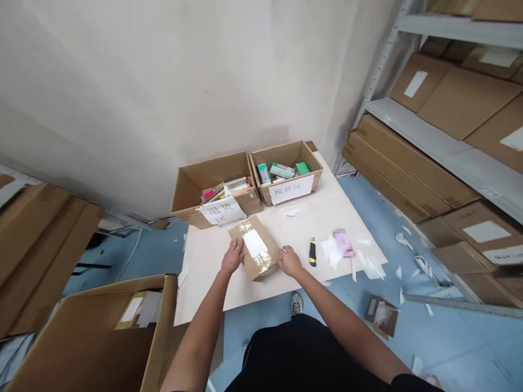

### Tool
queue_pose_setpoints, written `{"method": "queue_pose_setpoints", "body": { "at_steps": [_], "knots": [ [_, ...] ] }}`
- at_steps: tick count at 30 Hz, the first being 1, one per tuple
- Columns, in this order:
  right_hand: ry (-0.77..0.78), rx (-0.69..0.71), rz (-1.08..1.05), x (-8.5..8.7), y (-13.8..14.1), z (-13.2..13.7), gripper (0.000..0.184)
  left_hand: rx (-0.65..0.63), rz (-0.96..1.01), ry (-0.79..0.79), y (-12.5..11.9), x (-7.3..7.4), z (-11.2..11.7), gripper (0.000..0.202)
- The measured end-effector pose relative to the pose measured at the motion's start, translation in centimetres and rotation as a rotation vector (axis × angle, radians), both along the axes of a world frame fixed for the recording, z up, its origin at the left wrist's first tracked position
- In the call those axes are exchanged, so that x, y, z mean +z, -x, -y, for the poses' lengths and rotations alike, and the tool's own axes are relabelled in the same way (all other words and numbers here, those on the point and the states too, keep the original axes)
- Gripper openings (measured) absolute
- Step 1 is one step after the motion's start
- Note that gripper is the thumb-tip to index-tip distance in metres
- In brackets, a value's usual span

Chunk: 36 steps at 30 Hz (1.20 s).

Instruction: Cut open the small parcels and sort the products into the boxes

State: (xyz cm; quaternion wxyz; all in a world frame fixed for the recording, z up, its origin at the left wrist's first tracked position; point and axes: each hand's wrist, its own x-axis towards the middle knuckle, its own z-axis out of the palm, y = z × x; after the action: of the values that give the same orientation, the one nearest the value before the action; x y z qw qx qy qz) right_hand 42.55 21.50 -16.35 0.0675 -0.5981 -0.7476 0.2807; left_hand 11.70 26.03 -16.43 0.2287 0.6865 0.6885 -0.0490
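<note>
Over the table (204, 283), arms (209, 321) outstretched, left hand (233, 255) and right hand (289, 261) grasp a cardboard box (266, 234) between them

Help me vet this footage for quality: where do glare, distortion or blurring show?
Head view: shiny tape glints on the cardboard box; head view, right side: the shelving slants, likely wide-angle distortion; head view, table: a pixelated patch hides detail, while left hand and right hand look fairly sharp.
</note>
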Motion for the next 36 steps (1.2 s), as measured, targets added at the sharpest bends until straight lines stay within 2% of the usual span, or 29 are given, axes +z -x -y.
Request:
{"method": "queue_pose_setpoints", "body": {
  "at_steps": [5,7,11,15,18,21,23,25,27,29,32,36],
  "knots": [
    [-0.115,-0.124,-0.02,0.0,-7.0,-4.2,0.064,0.02,0.08,0.232,-0.8,-0.3,-0.7,0.147],
    [-0.1,-0.204,-0.011,-0.8,-9.6,-5.5,0.065,0.032,0.05,0.28,-1.1,-0.3,-1.2,0.158],
    [0.105,-0.383,0.063,-4.4,-13.0,-5.6,0.065,0.053,-0.008,0.34,-2.1,-0.1,-1.6,0.158],
    [0.366,-0.466,0.145,-9.7,-13.5,-3.2,0.078,0.085,-0.059,0.333,-3.1,0.0,-1.1,0.15],
    [0.423,-0.477,0.187,-12.9,-12.8,-1.2,0.088,0.118,-0.082,0.367,-3.7,0.4,-0.9,0.149],
    [0.406,-0.494,0.16,-14.2,-12.0,-0.5,0.09,0.099,-0.068,0.42,-4.0,0.7,-1.0,0.153],
    [0.435,-0.536,0.053,-13.9,-11.6,-1.0,0.09,0.098,-0.071,0.432,-4.0,0.8,-1.1,0.154],
    [0.478,-0.603,-0.144,-13.0,-10.9,-2.1,0.088,0.1,-0.071,0.436,-4.0,0.7,-1.2,0.154],
    [0.469,-0.658,-0.374,-11.4,-9.8,-3.4,0.083,0.098,-0.059,0.438,-4.0,0.6,-1.1,0.153],
    [0.397,-0.644,-0.558,-9.2,-8.0,-4.9,0.08,0.095,-0.033,0.434,-3.9,0.5,-1.1,0.153],
    [0.246,-0.454,-0.659,-5.2,-3.5,-7.1,0.079,0.102,0.016,0.436,-3.7,0.5,-1.1,0.156],
    [0.018,-0.14,-0.52,-0.6,4.3,-9.6,0.069,0.115,0.069,0.461,-3.5,0.2,-1.6,0.163]
  ]
}}
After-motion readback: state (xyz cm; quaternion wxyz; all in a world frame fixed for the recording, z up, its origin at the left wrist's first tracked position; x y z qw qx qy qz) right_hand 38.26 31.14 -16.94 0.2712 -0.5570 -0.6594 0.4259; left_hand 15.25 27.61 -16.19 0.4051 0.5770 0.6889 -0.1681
